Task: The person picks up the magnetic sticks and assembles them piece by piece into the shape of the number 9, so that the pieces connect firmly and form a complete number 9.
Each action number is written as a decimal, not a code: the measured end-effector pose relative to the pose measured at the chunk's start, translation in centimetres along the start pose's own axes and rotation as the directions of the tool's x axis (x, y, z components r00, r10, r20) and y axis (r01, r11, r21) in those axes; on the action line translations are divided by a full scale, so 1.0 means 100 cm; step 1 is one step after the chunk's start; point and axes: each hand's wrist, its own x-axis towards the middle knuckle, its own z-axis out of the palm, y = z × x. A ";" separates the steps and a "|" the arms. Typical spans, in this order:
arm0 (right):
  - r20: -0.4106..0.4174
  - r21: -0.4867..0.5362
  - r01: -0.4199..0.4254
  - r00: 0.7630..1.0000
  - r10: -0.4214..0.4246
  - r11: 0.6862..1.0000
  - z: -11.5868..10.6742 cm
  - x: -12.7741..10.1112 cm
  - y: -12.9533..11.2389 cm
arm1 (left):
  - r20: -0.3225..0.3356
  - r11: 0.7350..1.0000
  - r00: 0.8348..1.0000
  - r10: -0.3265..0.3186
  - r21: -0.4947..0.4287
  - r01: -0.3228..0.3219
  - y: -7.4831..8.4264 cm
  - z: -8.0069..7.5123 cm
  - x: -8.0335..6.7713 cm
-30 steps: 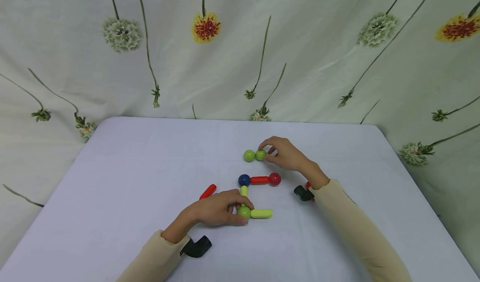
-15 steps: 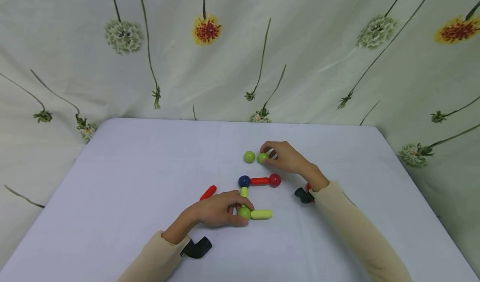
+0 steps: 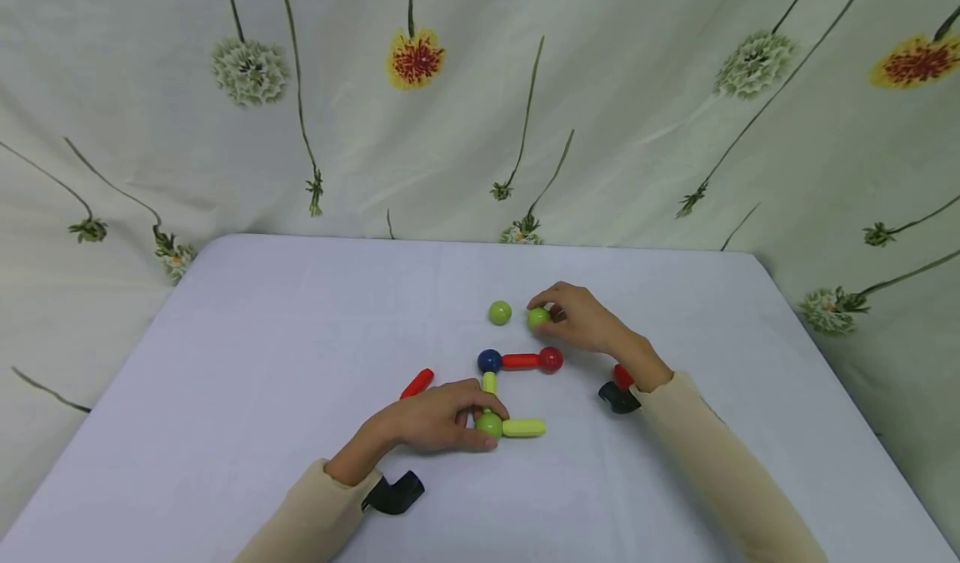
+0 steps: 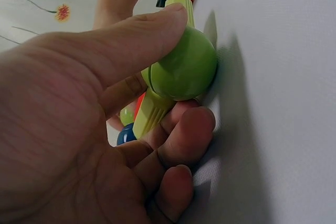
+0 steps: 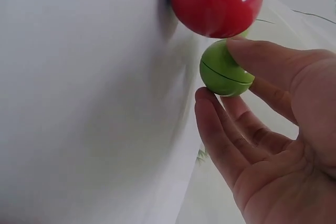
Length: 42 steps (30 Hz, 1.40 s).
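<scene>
My left hand (image 3: 435,417) holds a green ball (image 4: 189,66) at the corner of a joined ball-and-rod piece, thumb on one side. From that ball a yellow-green rod (image 3: 524,428) points right. Another yellow-green rod (image 4: 152,114) leads up to a dark blue ball (image 3: 490,361). A red rod (image 3: 521,361) joins the blue ball to a red ball (image 3: 551,360). Beyond it, my right hand (image 3: 581,320) pinches a loose green ball (image 5: 223,72) between thumb and fingers. To its left, apart from it, lies a second loose green ball (image 3: 499,312).
A loose red rod (image 3: 417,383) lies behind the left hand, partly covered by it. Another red piece (image 3: 623,376) shows beside the right wrist's black camera (image 3: 619,398). The pale tablecloth (image 3: 315,296) ends at a flower-printed curtain (image 3: 465,130).
My right hand has drawn one green ball to the right and slightly nearer, away from the other green ball it was beside. The left hand has stayed in place.
</scene>
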 end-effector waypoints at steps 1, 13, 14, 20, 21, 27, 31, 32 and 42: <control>-0.008 0.002 0.000 1.000 0.000 1.000 -0.001 -0.002 0.000 | 0.000 1.000 1.000 -0.001 0.001 0.001 0.000 0.000 0.000; -0.109 0.036 0.046 0.993 -0.042 0.998 -0.008 -0.044 -0.001 | 0.006 1.000 1.000 -0.006 0.005 0.006 -0.001 0.000 0.001; -0.110 0.033 0.051 0.993 -0.047 0.998 -0.008 -0.048 -0.002 | 0.006 1.000 1.000 -0.004 0.006 0.004 -0.001 0.000 0.001; -0.090 0.029 0.059 0.994 -0.056 0.998 -0.006 -0.067 -0.010 | 0.007 1.000 1.000 -0.009 0.005 0.009 -0.001 0.001 0.001; -0.087 0.029 0.057 0.995 -0.054 0.998 -0.006 -0.069 -0.011 | 0.006 1.000 1.000 -0.011 0.005 0.011 -0.001 0.001 0.001; -0.048 0.034 0.047 0.998 -0.046 0.998 0.000 -0.087 -0.017 | 0.003 1.000 1.000 -0.020 -0.001 0.020 0.000 0.001 0.001; 0.005 0.041 0.048 0.999 -0.048 0.998 0.006 -0.097 -0.019 | 0.003 1.000 1.000 -0.012 -0.001 0.012 0.000 0.001 0.001; 0.020 0.039 0.050 0.999 -0.051 0.998 0.007 -0.098 -0.020 | 0.003 1.000 1.000 -0.013 0.000 0.013 0.000 0.001 0.001; 0.113 0.037 0.085 0.990 -0.089 0.996 0.022 -0.099 -0.023 | -0.006 1.000 1.000 0.020 0.013 -0.019 -0.003 0.001 0.002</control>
